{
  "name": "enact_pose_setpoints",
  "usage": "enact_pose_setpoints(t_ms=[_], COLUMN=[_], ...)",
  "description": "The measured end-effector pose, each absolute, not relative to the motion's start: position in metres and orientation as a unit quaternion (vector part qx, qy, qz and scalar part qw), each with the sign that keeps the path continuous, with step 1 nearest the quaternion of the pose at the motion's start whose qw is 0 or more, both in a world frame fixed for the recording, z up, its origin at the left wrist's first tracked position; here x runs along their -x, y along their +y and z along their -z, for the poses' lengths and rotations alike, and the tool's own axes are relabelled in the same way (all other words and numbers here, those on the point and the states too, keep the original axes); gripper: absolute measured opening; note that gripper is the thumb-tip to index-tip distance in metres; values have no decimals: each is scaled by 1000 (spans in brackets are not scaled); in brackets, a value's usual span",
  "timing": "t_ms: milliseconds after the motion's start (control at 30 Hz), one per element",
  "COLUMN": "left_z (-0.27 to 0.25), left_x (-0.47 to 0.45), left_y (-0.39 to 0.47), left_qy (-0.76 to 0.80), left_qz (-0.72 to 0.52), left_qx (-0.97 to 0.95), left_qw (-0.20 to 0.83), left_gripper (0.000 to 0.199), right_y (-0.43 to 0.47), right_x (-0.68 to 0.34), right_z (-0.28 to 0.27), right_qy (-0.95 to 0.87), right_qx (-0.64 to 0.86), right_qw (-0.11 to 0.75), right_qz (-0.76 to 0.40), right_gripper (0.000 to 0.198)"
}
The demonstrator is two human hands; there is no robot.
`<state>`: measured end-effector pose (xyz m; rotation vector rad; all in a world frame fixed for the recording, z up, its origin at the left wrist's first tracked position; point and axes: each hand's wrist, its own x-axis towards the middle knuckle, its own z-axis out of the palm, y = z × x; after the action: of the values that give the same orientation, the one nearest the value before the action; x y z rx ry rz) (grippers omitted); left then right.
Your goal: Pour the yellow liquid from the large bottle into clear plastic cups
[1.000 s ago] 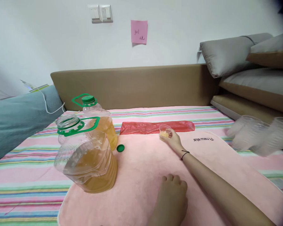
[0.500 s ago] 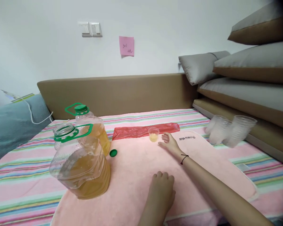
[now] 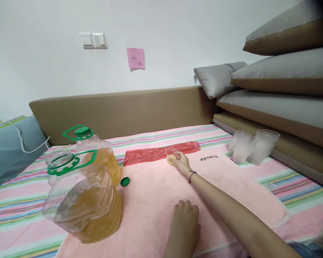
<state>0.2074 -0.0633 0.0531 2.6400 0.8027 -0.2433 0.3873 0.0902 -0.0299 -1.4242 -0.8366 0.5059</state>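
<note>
My right hand point(image 3: 181, 161), with a dark cord at the wrist, has its thumb and fingers round the right side of a clear plastic cup point(image 3: 169, 153). A little yellowish liquid sits in the bottom of the cup, which stands on the pink mat point(image 3: 150, 200) by its far edge. Nearer me, my left hand point(image 3: 185, 215) rests on the mat with its fingers curled in, and no object shows in it. To the left stands an uncapped large plastic jug point(image 3: 88, 211) of amber liquid, its green handle ring raised. A green cap point(image 3: 125, 181) lies beside it.
A second jug point(image 3: 107, 154) with a green cap stands behind the first. Flattened red plastic point(image 3: 142, 154) lies along the mat's far edge. Stacked clear cups point(image 3: 262, 145) lean at the right, near piled grey and brown cushions point(image 3: 280, 104). A brown headboard point(image 3: 123, 114) closes the back.
My right hand has moved left to the cup and closed on its side; before, it was open just to the right of it. The view has shifted slightly. My left hand stays curled.
</note>
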Motion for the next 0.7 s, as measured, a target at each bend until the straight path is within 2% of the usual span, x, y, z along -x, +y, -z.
enact_pose_setpoints(t_ms=[233,433,567,700], left_z=[-59,-59,-55,-48], left_x=[-209,-214,-218,-223], left_y=[-61,-64,-66,-64], left_qy=[276,280,258,241], left_qz=[84,81,48,72], left_qx=[-939,-937,-935,-935], left_qw=[186,194,240,251], left_gripper=[37,39,41,44], right_y=[59,12,-12,-20], right_x=[-433,-506,-551,-580], right_z=[14,-4,1,19], right_qy=[-352,-325,-285,-250], right_qx=[637,661,682,698], right_qw=[664,667,669,669], right_qz=[-170,-108,-74,-57], right_gripper=[25,39,30,29])
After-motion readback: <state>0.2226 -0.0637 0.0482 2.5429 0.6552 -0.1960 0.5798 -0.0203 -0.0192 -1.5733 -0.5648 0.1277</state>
